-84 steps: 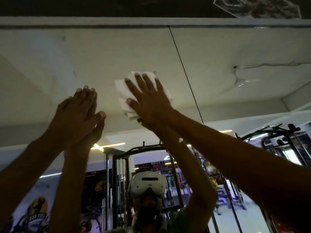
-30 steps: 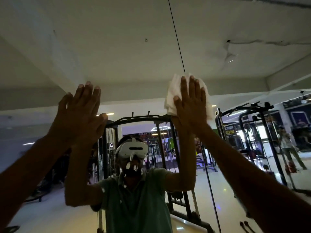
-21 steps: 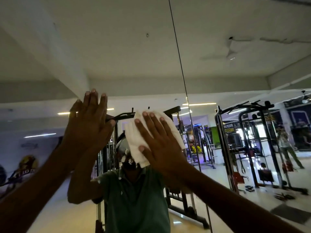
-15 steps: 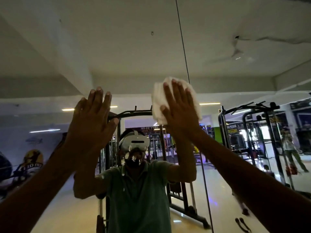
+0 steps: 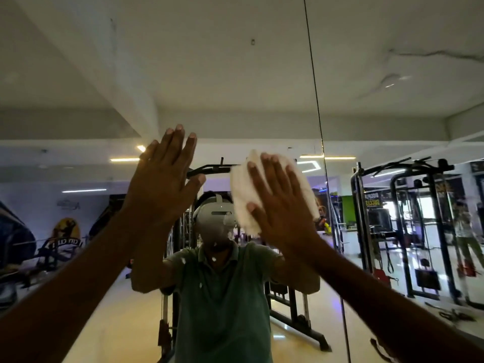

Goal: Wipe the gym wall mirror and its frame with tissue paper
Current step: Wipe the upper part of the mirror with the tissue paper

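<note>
The gym wall mirror (image 5: 235, 74) fills the head view, with a thin dark vertical seam (image 5: 314, 87) between two panels. My right hand (image 5: 281, 205) presses a folded wad of white tissue paper (image 5: 245, 195) flat against the glass, just left of the seam, fingers spread over it. My left hand (image 5: 163, 176) lies flat on the mirror to the left, palm on the glass, fingers apart and holding nothing. The mirror's frame is out of view.
The glass reflects a person in a green shirt (image 5: 222, 297) wearing a white headset, a black cable machine (image 5: 296, 323) behind, more racks (image 5: 408, 231) at right, another person (image 5: 468, 231) far right, and ceiling lights.
My right hand has slid the tissue down and a little left from beside the seam. The left hand stays planted on the glass. The view has dropped from the mirror's top edge.
</note>
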Demonstrator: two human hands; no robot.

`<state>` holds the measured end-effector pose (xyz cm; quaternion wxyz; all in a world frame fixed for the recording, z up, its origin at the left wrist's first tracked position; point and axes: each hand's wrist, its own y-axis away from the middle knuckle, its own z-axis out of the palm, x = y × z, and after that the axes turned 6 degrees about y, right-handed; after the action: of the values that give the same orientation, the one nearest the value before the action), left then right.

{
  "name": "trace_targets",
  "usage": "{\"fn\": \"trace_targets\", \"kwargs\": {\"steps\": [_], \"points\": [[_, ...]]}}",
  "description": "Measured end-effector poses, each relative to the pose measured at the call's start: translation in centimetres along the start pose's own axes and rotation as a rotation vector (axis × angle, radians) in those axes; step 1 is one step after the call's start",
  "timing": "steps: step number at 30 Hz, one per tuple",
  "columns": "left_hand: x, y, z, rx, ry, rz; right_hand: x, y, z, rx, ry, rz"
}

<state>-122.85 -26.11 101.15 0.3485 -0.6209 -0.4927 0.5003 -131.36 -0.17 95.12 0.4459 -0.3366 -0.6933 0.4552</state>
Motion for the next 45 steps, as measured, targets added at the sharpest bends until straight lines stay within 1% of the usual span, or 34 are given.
{"fn": "trace_targets", "kwargs": {"steps": [4,7,11,13,15,16,19,21,22,23,25,26,27,28,29,30,32,33,34,35,36,37,39,40,41,42,43,44,45], "points": [[-0.5,0.0,0.4,0.007,-0.020,0.009,2.0,-5.0,-0.6,0.061,0.006,0.246],[-0.9,0.1,0.7,0.019,0.025,0.007,-1.3,-4.6,0.1,0.109,0.015,0.326],[-1.4,0.1,0.7,0.024,0.068,0.043,-7.1,0.5,1.3,0.057,-0.002,0.208],[-1.8,0.2,0.6,0.007,0.076,0.064,-6.6,1.7,1.2,0.035,-0.018,0.117],[-2.2,0.2,0.6,0.017,0.072,0.084,-4.0,0.9,0.9,0.019,0.008,0.101],[-2.3,0.2,0.7,0.027,0.072,0.091,-2.1,-0.1,0.7,0.030,0.030,0.155],[-2.1,0.1,0.9,0.044,0.079,0.092,2.9,-3.3,-0.5,0.093,0.044,0.484],[-1.9,0.2,1.1,0.052,0.080,0.087,1.7,-3.7,-0.4,0.145,0.030,0.667],[-1.9,0.2,1.2,0.058,0.078,0.087,-0.5,-3.1,0.0,0.168,0.048,0.687],[-2.0,0.2,1.2,0.066,0.075,0.089,-3.4,-1.9,0.5,0.155,0.067,0.636],[-2.1,0.3,1.3,0.075,0.064,0.095,-8.3,1.9,1.7,0.074,0.064,0.388],[-2.2,0.3,1.2,0.072,0.060,0.097,-9.2,3.8,1.9,0.033,0.047,0.266],[-2.2,0.3,1.2,0.069,0.056,0.099,-8.5,4.9,1.7,0.010,0.033,0.165],[-2.2,0.3,1.2,0.066,0.048,0.102,-6.6,5.1,1.4,0.004,0.021,0.106],[-2.1,0.3,1.1,0.064,0.036,0.102,-4.3,4.7,1.1,0.002,0.029,0.106],[-2.1,0.3,1.1,0.058,0.024,0.100,-1.8,3.9,0.8,0.012,0.049,0.161],[-2.0,0.3,1.1,0.049,0.013,0.088,2.1,1.8,0.1,0.059,0.087,0.397],[-1.9,0.3,1.1,0.049,0.010,0.083,2.6,0.8,-0.2,0.080,0.082,0.521],[-1.7,0.4,1.1,0.049,0.011,0.079,1.6,0.2,-0.3,0.099,0.065,0.617],[-1.5,0.3,1.0,0.050,0.019,0.074,-0.6,0.0,-0.1,0.113,0.063,0.663],[-1.4,0.3,0.8,0.050,0.035,0.069,-3.8,0.3,0.4,0.110,0.067,0.642],[-1.3,0.4,0.5,0.051,0.064,0.059,-7.6,1.2,0.7,0.081,0.067,0.542],[-1.7,0.8,-0.1,0.070,0.114,0.024,-14.4,3.6,1.3,-0.016,0.015,0.227],[-2.0,1.2,-0.3,0.093,0.109,0.004,-16.1,4.8,1.4,-0.055,-0.016,0.106],[-2.5,1.6,-0.4,0.123,0.084,-0.015,-16.1,5.4,1.6,-0.065,-0.024,0.023],[-3.1,2.0,-0.6,0.146,0.050,-0.033,-14.6,5.3,1.6,-0.056,-0.020,-0.030],[-3.7,2.4,-0.7,0.152,0.017,-0.050,-12.4,5.0,1.5,-0.044,-0.008,-0.038],[-4.3,2.9,-0.8,0.145,-0.010,-0.061,-9.9,4.4,1.3,-0.036,0.009,0.008],[-4.8,3.5,-0.9,0.136,-0.030,-0.069,-7.1,3.7,1.1,-0.007,0.040,0.101]]}}
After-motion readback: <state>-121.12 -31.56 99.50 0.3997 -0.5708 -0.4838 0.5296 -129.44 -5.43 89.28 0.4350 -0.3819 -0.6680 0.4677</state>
